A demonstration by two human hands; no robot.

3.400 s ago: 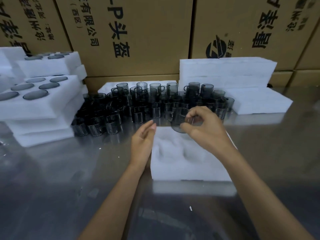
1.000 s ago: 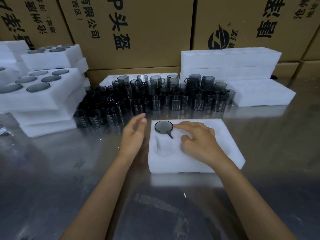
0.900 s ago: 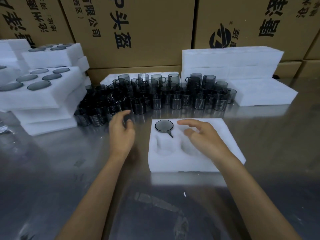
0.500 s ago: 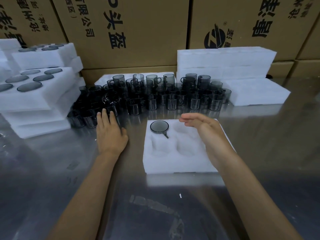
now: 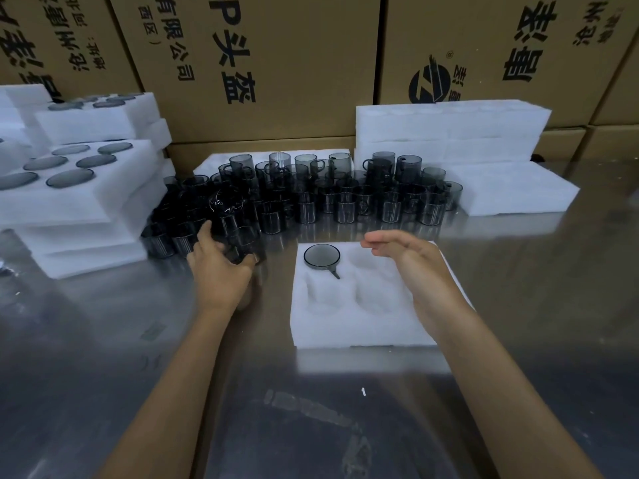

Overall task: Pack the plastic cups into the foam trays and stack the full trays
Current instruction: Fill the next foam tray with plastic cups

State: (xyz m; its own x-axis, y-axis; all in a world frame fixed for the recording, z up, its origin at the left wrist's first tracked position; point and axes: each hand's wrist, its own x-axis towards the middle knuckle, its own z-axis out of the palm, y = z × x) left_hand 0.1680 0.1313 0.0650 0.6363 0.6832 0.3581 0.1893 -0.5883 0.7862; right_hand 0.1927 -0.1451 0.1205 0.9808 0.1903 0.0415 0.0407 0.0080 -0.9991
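Head view. Left hand (image 5: 218,271) now grips a dark plastic cup (image 5: 243,247) at the near edge of the loose cup cluster (image 5: 311,195); half a second ago it lay flat on the surface (image 5: 103,357) beside the cups, fingers straight. The cup looks just lifted or about to be, tilted toward the tray.

Right hand (image 5: 404,257) hovers released over the right side of the foam tray (image 5: 363,326), fingers straight, holding nothing; it has drawn back from the seated cup (image 5: 321,256) it was pressing a second ago.

That cup sits in the tray's far-left pocket, handle pointing near-right. The other visible pockets are bare.

Meaning: one cup packed, second pick under way, so this tray is early in filling. Full trays (image 5: 69,181) stand stacked at far left; empty foam trays (image 5: 449,133) are piled at far right.
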